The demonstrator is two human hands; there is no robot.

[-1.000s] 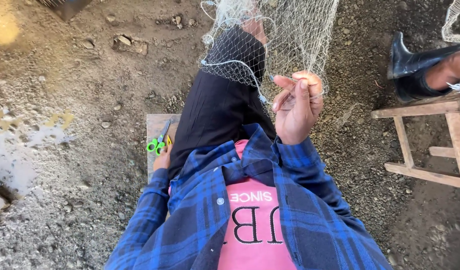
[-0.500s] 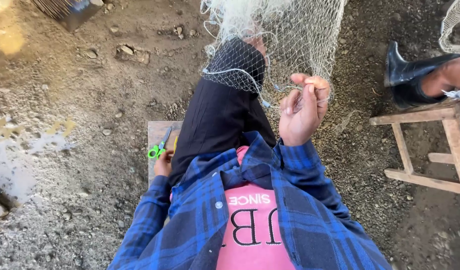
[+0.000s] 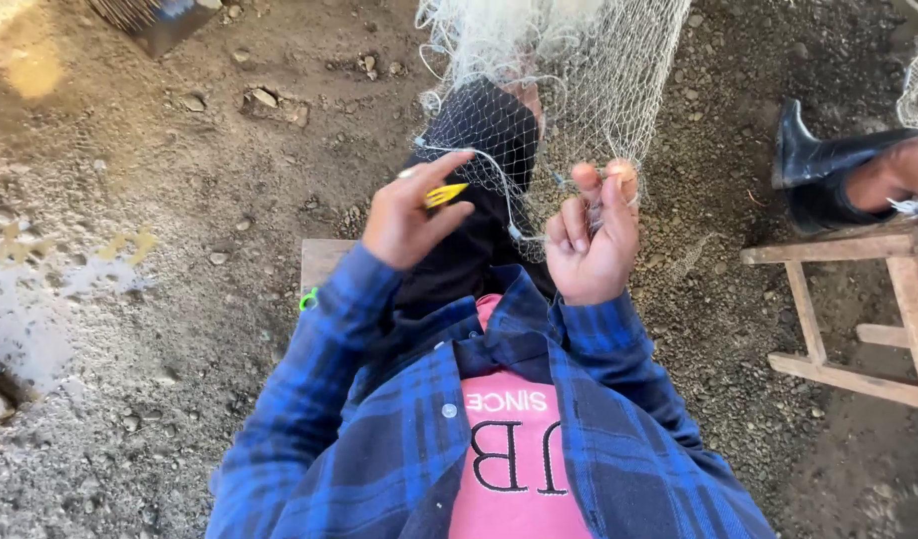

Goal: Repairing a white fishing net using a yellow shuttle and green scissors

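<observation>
Over the person's lap, a white fishing net [image 3: 569,70] hangs down across a raised knee in dark trousers, and both hands are up at its lower edge. The left hand [image 3: 409,215] is clenched on a small yellow tool [image 3: 445,194], pinched between thumb and forefinger with its tip aimed at the mesh; it looks like a netting needle, though it is too small to be sure. The right hand [image 3: 591,245] has its grip closed on the net itself, fingers curled with a few strands gathered at the fingertips so that a patch of mesh is held taut. A thin line runs from the net down between the two hands.

Judging by this, the work stands at mending or knotting the mesh, with the tool about to meet the strands. The next move would call for a steady right hand keeping the strands tight while the left guides the tip through one opening without snagging its neighbours.

Beneath the person is a low wooden seat [image 3: 324,265], and something green [image 3: 307,298] pokes out beside the left sleeve. The floor [image 3: 139,200] is bare earth with stones and grit, damp and pale at the left. A wooden stool [image 3: 858,299] stands at the right, and another person's black boot [image 3: 828,170] rests above it.
</observation>
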